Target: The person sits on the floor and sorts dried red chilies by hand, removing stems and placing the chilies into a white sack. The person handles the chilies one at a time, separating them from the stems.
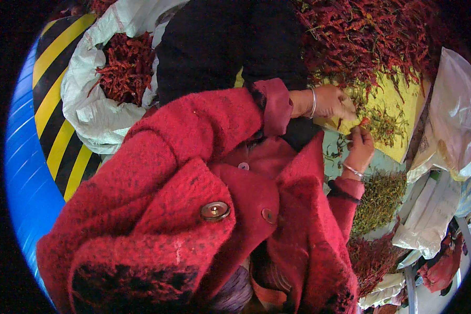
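My left hand [331,103], wearing a silver bangle, is bent over a yellow sheet [398,94] with its fingers curled down. Whether anything is in its fingers is hidden. Close by, my right hand [360,149] has its thumb and forefinger together at a small piece of dried red chili [364,121]. Loose green-brown chili stems [386,127] are scattered on the sheet beside both hands. Beyond them rises a large heap of dried red chilies [371,35], spilling onto the sheet's far part.
A white woven sack [82,98], rolled open, holds dried red chilies [127,66] at the left. More stems lie in a pile [378,200] near my right sleeve, with a reddish heap [373,259] behind. Plastic bags [447,129] line the right side. Yellow-black striped material [59,117] borders the sack.
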{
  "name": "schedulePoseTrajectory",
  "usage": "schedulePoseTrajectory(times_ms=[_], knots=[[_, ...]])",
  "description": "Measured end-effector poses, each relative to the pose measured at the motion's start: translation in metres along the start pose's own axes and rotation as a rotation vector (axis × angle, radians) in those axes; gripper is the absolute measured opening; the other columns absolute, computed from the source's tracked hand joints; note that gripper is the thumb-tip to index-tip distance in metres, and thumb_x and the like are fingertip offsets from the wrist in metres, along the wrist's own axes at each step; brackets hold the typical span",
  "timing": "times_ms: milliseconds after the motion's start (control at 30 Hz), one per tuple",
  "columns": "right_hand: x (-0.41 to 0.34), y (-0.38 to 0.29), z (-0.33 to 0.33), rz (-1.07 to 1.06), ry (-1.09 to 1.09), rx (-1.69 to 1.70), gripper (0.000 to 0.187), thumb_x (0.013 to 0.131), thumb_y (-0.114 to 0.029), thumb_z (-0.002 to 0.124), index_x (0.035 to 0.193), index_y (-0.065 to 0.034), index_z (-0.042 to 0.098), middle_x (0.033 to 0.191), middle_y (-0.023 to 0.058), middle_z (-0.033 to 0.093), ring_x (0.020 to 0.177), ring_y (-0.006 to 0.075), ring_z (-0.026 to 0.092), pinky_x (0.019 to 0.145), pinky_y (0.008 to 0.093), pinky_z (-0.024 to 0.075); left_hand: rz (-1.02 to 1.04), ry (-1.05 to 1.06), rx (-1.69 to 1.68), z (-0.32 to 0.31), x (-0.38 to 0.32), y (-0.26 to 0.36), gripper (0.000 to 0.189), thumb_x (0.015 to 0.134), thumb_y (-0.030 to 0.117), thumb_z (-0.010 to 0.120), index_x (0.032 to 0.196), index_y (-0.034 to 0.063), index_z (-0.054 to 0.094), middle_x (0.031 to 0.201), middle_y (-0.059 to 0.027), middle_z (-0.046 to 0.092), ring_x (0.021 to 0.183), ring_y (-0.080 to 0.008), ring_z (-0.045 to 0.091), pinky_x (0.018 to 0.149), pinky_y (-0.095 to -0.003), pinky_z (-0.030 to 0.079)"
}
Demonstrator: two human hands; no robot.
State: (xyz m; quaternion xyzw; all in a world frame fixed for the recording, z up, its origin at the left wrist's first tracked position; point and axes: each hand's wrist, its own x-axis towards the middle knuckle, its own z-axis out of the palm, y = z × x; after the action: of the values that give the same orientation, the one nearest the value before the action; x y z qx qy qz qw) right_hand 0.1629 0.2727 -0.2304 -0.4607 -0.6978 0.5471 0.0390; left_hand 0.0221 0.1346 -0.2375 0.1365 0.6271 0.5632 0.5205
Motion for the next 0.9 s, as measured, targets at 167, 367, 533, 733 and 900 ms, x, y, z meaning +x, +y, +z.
schedulePoseTrajectory(times_ms=[167,367,533,733,900], knots=[[-0.032,0.0,0.023,-0.051,-0.153,0.058,0.017,0.085,-0.016,0.066,0.09,0.0,0.065,0.074,0.0023,0.062,0.064,0.0085,0.054,0.057,0.0237,0.0421,0.102,-0.052,-0.127,0.001,-0.007,0.0,0.032,0.082,0.039,0.065,0.082,0.0073,0.062,0.064,-0.0005,0.053,0.052,-0.0105,0.045,0.046,-0.0259,0.034],[0.039,0.014,0.021,-0.27,0.137,-0.313,0.028,0.082,-0.026,0.068,0.091,0.0,0.065,0.079,0.0121,0.066,0.067,0.0218,0.061,0.064,0.034,0.048,-0.105,-0.022,-0.75,-0.017,0.001,0.0,0.037,0.092,0.04,0.053,0.069,0.0105,0.051,0.058,0.0013,0.042,0.045,-0.0093,0.033,0.04,-0.026,0.023],[0.105,0.002,0.035,-0.423,0.064,-0.868,0.031,0.076,-0.032,0.069,0.087,-0.0029,0.065,0.082,0.0192,0.065,0.077,0.0373,0.062,0.07,0.0438,0.0486,-0.173,0.05,-0.649,-0.016,0.004,0.001,0.03,0.092,0.034,0.054,0.08,0.0074,0.057,0.073,-0.0033,0.061,0.051,-0.0121,0.052,0.043,-0.0234,0.04],[0.087,-0.009,0.014,-0.127,-0.032,-0.02,0.013,0.083,-0.013,0.066,0.089,-0.0023,0.063,0.079,0.0021,0.063,0.066,0.0126,0.057,0.06,0.0253,0.0471,-0.088,0.033,-0.444,-0.009,0.006,0.002,0.028,0.087,0.031,0.062,0.097,0.0054,0.066,0.071,0.0005,0.058,0.053,-0.0073,0.05,0.044,-0.0221,0.038],[0.033,-0.008,0.013,0.098,-0.287,0.766,0.018,0.084,-0.018,0.068,0.094,-0.0082,0.057,0.085,0.001,0.061,0.074,0.012,0.057,0.061,0.0238,0.0459,0.153,0.205,0.32,-0.001,0.005,0.002,0.059,0.07,0.053,0.071,0.097,0.0002,0.066,0.085,-0.0129,0.066,0.076,-0.0218,0.063,0.068,-0.0327,0.049]])
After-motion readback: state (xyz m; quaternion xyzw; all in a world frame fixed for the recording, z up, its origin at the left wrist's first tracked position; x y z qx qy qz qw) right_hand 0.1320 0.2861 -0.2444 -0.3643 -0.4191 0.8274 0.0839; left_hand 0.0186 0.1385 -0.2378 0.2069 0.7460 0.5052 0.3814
